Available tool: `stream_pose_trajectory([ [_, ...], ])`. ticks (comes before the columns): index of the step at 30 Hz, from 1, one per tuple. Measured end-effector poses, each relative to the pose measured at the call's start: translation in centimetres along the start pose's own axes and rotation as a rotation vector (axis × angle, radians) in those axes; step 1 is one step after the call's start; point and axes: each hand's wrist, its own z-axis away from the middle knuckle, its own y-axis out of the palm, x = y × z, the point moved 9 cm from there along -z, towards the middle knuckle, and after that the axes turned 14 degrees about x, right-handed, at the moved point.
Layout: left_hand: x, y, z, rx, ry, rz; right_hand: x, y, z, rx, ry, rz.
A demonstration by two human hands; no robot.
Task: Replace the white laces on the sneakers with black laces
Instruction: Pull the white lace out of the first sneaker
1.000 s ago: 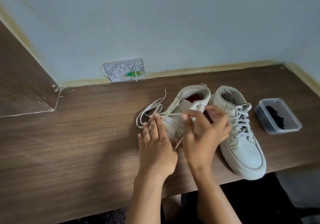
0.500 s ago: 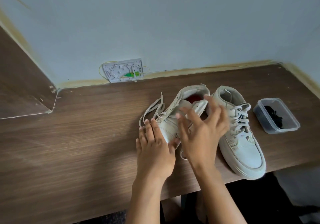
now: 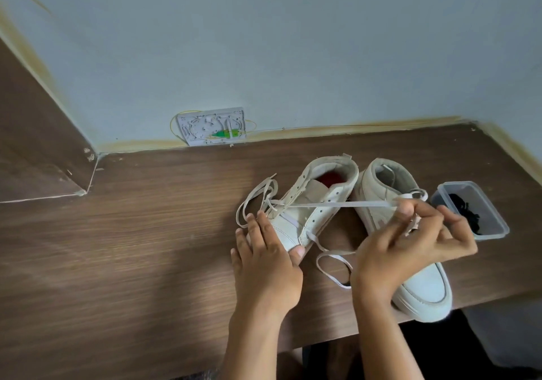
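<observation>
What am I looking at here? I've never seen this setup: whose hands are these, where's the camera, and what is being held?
There is no machine: a person works with two bare hands, filmed by one wide camera worn on the head, looking down at a wooden table. The left hand steadies the left sneaker, fingers flat, thumb on its toe. The right hand pinches a white lace and holds it taut sideways out of that sneaker. The right sneaker stands beside it, its lacing mostly hidden by the hand. A clear plastic box at the right holds the black laces.
</observation>
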Motion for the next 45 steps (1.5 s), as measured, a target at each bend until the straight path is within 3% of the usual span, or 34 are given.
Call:
stream_pose_trajectory([
  [3, 0.1, -0.1, -0.1, 0.002, 0.018, 0.003, 0.8, 0.8, 0.6, 0.102, -0.05, 0.027],
  [8, 0.0, -0.1, 0.0, 0.005, 0.025, -0.014, 2.4, 6.7, 2.6, 0.615, -0.234, 0.242],
  [12, 0.0, -0.2, 0.1, 0.006, 0.018, -0.039, 1.7, 8.8, 4.1, 0.81, -0.171, 0.268],
  [20, -0.2, -0.3, 0.3, 0.028, 0.003, -0.042, 2.2, 9.7, 4.7, 0.821, -0.242, 0.411],
  [26, -0.2, -0.1, 0.2, 0.033, 0.01, -0.051, 2.5, 9.5, 4.7, 0.789, -0.26, 0.348],
  [32, -0.3, 0.2, 0.0, 0.061, 0.008, 0.006, 2.3, 5.9, 3.1, 0.482, -0.205, 0.161],
  [35, -0.3, 0.2, -0.1, 0.05, 0.019, 0.01, 0.8, 2.1, 0.8, 0.212, -0.081, 0.038],
  [37, -0.2, 0.2, -0.2, 0.05, 0.033, 0.016, -0.5, 0.1, -0.8, 0.086, 0.005, 0.091],
  [39, -0.1, 0.3, -0.3, 0.049, 0.041, 0.021, -1.4, 0.0, -1.2, 0.131, 0.015, 0.124],
  [45, -0.4, 0.3, -0.4, 0.057, 0.04, 0.012, 1.6, 5.5, 2.3, 0.621, -0.156, 0.134],
])
